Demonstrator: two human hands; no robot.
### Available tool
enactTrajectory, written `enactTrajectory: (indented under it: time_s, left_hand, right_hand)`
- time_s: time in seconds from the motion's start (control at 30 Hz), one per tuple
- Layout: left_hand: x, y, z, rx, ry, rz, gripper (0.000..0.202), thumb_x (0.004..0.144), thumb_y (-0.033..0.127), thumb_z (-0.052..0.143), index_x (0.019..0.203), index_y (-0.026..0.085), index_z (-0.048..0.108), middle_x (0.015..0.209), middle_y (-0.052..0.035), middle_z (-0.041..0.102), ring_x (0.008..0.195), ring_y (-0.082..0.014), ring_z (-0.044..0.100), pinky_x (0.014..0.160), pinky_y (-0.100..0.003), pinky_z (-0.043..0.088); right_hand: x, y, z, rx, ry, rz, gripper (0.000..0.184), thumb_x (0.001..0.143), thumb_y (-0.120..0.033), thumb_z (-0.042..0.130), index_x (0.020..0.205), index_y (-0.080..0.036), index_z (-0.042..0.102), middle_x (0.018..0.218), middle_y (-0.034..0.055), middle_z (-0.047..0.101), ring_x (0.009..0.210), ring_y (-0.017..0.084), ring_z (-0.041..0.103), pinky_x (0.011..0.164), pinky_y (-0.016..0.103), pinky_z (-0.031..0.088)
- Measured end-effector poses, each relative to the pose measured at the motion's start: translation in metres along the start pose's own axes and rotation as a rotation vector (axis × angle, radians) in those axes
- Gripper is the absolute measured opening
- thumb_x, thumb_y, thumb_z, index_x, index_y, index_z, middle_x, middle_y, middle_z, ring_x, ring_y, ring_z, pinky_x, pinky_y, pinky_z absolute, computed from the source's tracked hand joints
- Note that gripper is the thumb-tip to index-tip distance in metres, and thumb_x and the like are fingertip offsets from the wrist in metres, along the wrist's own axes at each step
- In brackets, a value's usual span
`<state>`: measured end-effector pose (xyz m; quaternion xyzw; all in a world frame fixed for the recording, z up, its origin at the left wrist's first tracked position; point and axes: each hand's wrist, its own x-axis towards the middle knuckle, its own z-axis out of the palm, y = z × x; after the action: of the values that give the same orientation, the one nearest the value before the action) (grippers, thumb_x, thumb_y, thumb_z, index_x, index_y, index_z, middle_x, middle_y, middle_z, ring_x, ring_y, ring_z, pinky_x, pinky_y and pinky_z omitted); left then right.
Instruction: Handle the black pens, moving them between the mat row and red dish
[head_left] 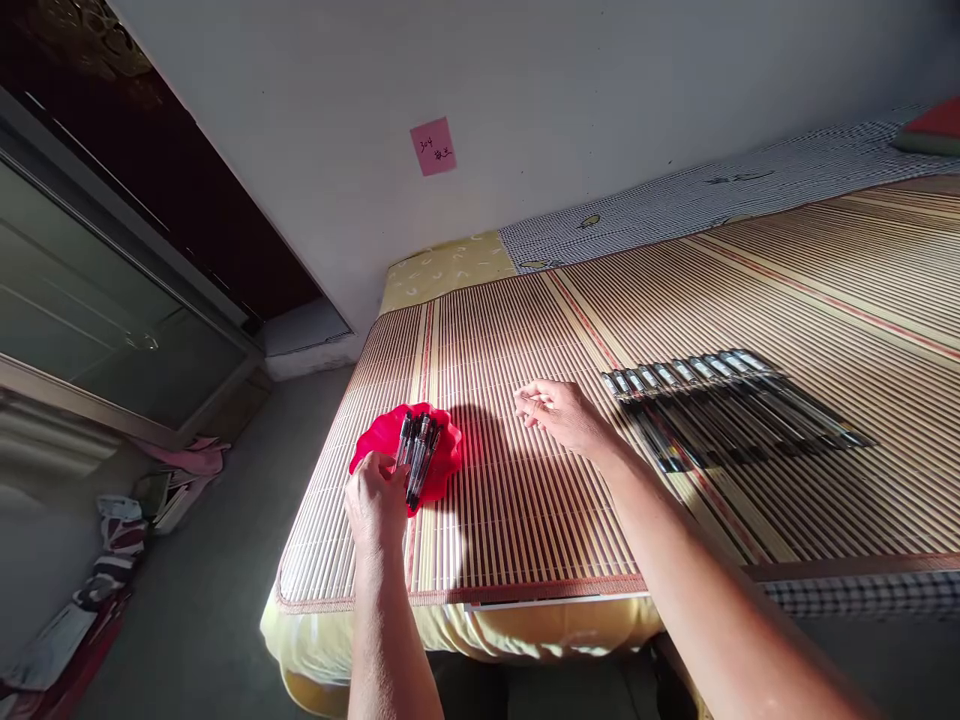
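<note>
A red scalloped plate lies on the slatted mat, with several dark-capped pens bunched in it. At its near left edge, my left hand has thumb and fingers closed on a pen at the side of the bunch. My right hand hovers over the mat between the plate and a row of pens. Its fingers are loosely curled and apart, with nothing visible in them. The row of pens lies to the right, side by side, partly in shadow.
The slatted mat covers a bed with a yellow sheet along the near edge. A pink note is stuck on the white wall behind. Clothes and other items lie on the floor at left, below a glass-panelled door.
</note>
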<state>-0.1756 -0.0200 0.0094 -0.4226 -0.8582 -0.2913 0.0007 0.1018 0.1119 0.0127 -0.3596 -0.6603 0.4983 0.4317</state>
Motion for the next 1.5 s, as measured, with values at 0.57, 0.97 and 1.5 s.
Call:
enactTrajectory:
  time_s: [0.57,0.97,1.5]
  left_hand:
    - [-0.001,0.002,0.001,0.039,-0.014,-0.005,0.010,0.083,0.033,0.065,0.080,0.023,0.064,0.081,-0.0072,0.069,0.080,-0.0292,0.064,0.077,-0.044,0.046]
    - [-0.008,0.014,-0.014,-0.014,0.167,0.020,0.016,0.088,0.039,0.064,0.087,0.023,0.066,0.084,-0.0034,0.069,0.078,-0.0236,0.062,0.076,-0.037,0.045]
    - [-0.125,-0.004,-0.088,-0.281,-0.090,0.196,0.028,0.082,0.052,0.062,0.083,0.025,0.071,0.071,-0.0009,0.073,0.065,-0.0208,0.068,0.062,-0.031,0.052]
  right_hand:
    - [0.001,0.002,0.000,-0.044,-0.017,-0.006,0.032,0.089,-0.048,0.067,0.087,-0.017,0.068,0.080,0.0077,0.074,0.063,0.016,0.070,0.058,0.028,0.056]
    - [0.002,0.003,0.000,-0.044,-0.016,-0.042,0.034,0.090,-0.049,0.068,0.090,-0.015,0.068,0.082,0.0072,0.072,0.064,0.015,0.069,0.063,0.030,0.057]
    - [-0.152,-0.071,0.003,-0.336,-0.394,-0.134,0.012,0.097,-0.021,0.066,0.087,-0.017,0.072,0.075,0.0020,0.070,0.063,0.014,0.062,0.056,0.025,0.046]
